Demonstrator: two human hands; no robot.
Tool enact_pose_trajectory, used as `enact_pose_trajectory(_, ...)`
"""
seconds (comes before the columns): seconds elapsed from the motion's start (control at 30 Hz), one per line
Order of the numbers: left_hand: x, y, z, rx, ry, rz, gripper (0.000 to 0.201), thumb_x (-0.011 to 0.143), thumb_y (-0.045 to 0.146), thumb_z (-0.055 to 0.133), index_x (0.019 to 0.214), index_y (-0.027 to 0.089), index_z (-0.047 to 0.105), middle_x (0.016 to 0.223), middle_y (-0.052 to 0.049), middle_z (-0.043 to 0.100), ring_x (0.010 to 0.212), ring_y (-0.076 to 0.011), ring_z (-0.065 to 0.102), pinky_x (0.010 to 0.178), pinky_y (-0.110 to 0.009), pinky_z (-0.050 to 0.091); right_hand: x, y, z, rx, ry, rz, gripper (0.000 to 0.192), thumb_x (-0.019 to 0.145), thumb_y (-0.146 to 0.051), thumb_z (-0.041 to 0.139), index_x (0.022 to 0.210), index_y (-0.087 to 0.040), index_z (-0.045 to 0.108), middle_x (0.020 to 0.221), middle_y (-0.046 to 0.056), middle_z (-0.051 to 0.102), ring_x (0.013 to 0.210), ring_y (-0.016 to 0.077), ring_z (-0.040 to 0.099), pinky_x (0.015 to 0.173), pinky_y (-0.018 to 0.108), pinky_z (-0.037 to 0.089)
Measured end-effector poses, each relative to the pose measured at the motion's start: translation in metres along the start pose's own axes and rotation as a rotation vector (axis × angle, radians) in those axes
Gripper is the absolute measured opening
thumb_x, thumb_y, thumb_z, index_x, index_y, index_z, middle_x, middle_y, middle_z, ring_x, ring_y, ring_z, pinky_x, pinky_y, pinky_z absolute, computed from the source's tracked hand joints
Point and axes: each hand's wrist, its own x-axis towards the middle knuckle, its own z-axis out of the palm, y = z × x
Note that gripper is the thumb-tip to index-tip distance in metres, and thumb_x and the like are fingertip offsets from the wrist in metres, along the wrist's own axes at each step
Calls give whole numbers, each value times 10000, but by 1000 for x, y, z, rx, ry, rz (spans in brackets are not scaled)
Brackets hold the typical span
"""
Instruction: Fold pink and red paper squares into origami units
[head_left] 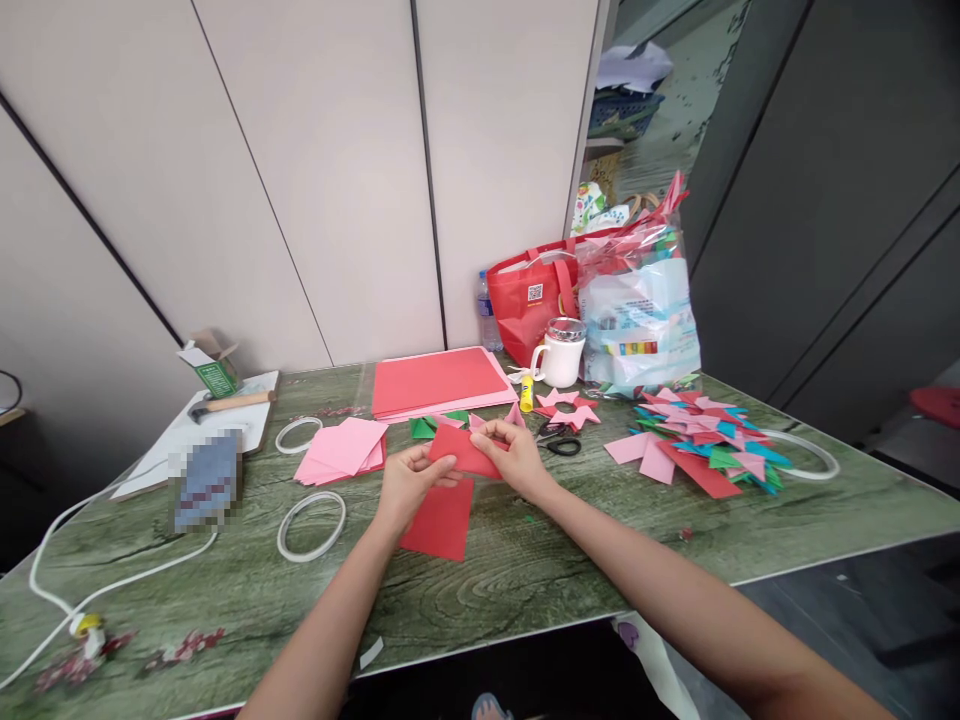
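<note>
Both hands hold one piece of red paper [463, 452] above the table. My left hand [411, 482] is closed on its left end, thumb on top. My right hand [517, 458] pinches the right end. Whether the paper is folded I cannot tell for sure. Below my hands a red paper square [439, 522] lies flat on the table. Just left of it is a stack of pink paper squares [343, 448]. Folded green paper [424, 427] and pink pieces lie behind my hands. Black-handled scissors [562, 443] rest right of my right hand.
On the right lies a heap of folded colored paper [701, 430]. Behind stand a white mug [562, 355], a glue stick [526, 393], a red bag [529, 300] and a plastic bag [637, 310]. Leftward are tape rolls [311, 553], a hammer [232, 402] and a white cable [45, 590].
</note>
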Motion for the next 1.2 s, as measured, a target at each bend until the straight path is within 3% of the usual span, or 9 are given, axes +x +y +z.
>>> enact_pose_trajectory(0.27, 0, 0, -2, -17, 5, 28, 297, 539, 341, 745, 665, 119, 594, 592, -31, 672, 570, -206, 657, 614, -346, 546, 1, 0, 1, 2, -4, -8, 209, 709, -374, 577, 689, -167, 566, 692, 18, 605, 669, 154, 558, 681, 290, 450)
enact_pose_trajectory(0.73, 1, 2, -4, 6, -10, 77, 319, 600, 396, 694, 733, 110, 642, 692, -58, 698, 618, -216, 660, 619, -337, 544, 4, 3, -3, -9, -14, -7, 221, 718, -368, 573, 690, -149, 568, 690, 17, 601, 669, 144, 555, 683, 284, 448)
enact_pose_trajectory(1.03, 1, 3, -3, 57, -52, 123, 387, 675, 384, 638, 946, 107, 647, 732, -65, 705, 644, -225, 666, 608, -335, 549, 5, -2, -5, 17, 0, 18, 226, 703, -361, 583, 680, -136, 570, 682, 24, 594, 654, 140, 539, 676, 280, 437)
enact_pose_trajectory(1.2, -1, 0, -1, 87, 21, 178, 562, 668, 410, 631, 1139, 113, 555, 777, -63, 706, 607, -213, 664, 602, -340, 552, 6, -2, -5, 30, -39, 50, 234, 694, -365, 587, 672, -133, 571, 675, 19, 582, 650, 135, 530, 674, 278, 430)
